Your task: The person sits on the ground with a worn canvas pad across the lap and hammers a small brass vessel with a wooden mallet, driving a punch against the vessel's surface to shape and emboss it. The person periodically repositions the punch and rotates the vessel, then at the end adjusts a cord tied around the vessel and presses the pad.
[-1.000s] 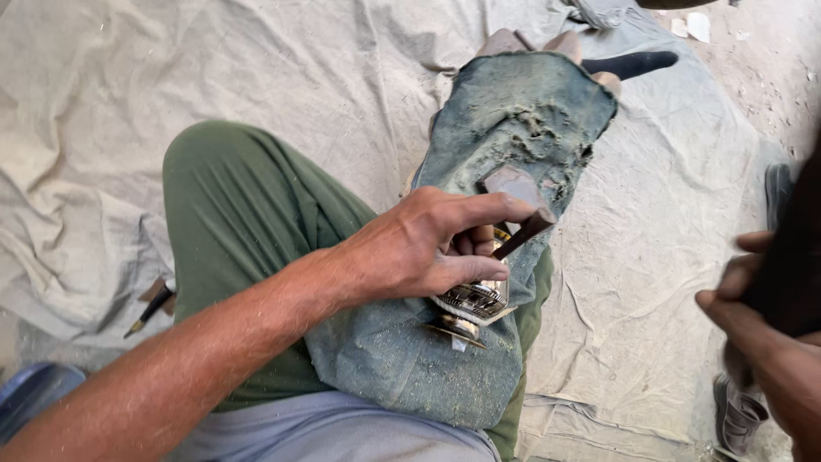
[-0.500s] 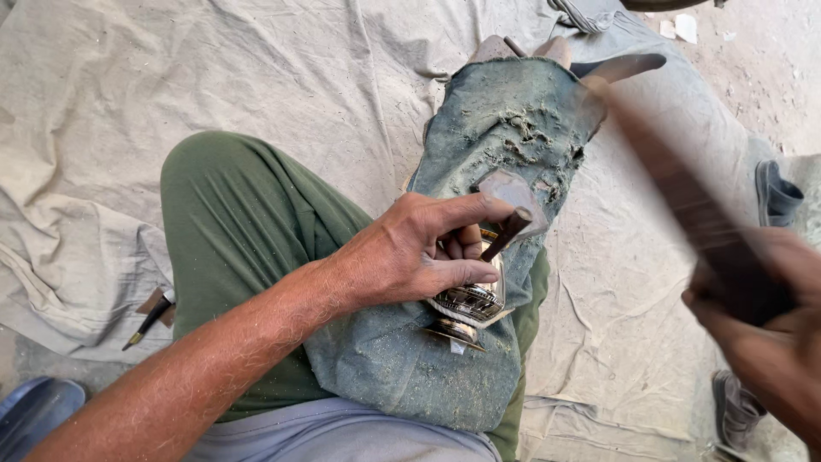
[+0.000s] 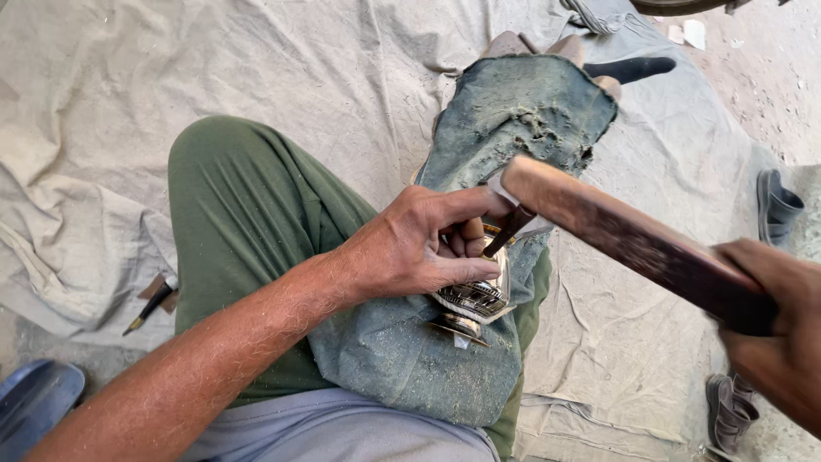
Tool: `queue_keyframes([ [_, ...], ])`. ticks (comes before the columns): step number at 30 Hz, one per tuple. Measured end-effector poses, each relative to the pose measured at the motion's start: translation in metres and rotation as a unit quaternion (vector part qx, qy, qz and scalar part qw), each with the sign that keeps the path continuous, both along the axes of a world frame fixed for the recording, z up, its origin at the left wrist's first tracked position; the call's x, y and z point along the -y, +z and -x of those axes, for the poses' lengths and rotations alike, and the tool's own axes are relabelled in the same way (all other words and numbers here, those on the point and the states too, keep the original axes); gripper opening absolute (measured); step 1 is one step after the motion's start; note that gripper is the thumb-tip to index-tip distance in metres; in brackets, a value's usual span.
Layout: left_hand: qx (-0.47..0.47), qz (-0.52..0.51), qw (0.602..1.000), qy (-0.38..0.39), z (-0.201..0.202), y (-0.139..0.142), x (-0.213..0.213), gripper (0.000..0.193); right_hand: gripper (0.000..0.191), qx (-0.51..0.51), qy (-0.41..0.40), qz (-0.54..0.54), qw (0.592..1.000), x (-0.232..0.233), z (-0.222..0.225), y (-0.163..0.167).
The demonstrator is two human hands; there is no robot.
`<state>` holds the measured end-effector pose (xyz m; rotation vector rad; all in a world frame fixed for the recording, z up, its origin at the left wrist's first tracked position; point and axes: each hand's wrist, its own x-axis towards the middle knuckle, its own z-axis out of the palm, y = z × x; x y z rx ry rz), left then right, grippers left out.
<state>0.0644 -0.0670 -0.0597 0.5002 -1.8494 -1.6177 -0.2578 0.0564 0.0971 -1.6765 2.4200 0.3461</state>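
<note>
on the lap | left hand [image 3: 410,248] grips chisel [image 3: 510,229], tip down-left | right hand [image 3: 774,342] holds mallet [image 3: 624,239], pointing up-left

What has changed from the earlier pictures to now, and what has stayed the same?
The right hand has swung its wooden stick in from the right edge, so its end now sits at the top of the small chisel. The left hand still grips the chisel against the metal piece on the denim cloth. Nothing was let go.
</note>
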Motion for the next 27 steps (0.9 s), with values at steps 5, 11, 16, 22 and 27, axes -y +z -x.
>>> queue_keyframes([
  [5, -0.059, 0.009, 0.998, -0.009, -0.002, 0.000, 0.002, 0.051, 0.039, 0.134, -0.020, 0.155, 0.979, -0.008, -0.011, -0.004],
  [11, -0.072, 0.003, 0.997, -0.019, -0.002, -0.010, 0.001, 0.050, 0.041, -0.003, 0.047, 0.095, 0.994, 0.007, -0.026, 0.010],
  [16, -0.039, 0.018, 0.999, 0.008, -0.001, -0.011, -0.001, 0.044, 0.039, 0.006, -0.005, -0.019, 1.000, 0.025, -0.041, 0.028],
  [22, -0.169, -0.046, 0.974, 0.143, -0.042, 0.006, -0.022, 0.044, 0.046, 0.211, -0.028, 0.228, 0.950, -0.031, -0.037, -0.006],
  [27, -0.121, -0.142, 0.957, 0.220, -0.074, -0.002, -0.037, 0.037, 0.055, 0.413, -0.310, 0.250, 0.819, -0.097, -0.029, -0.125],
])
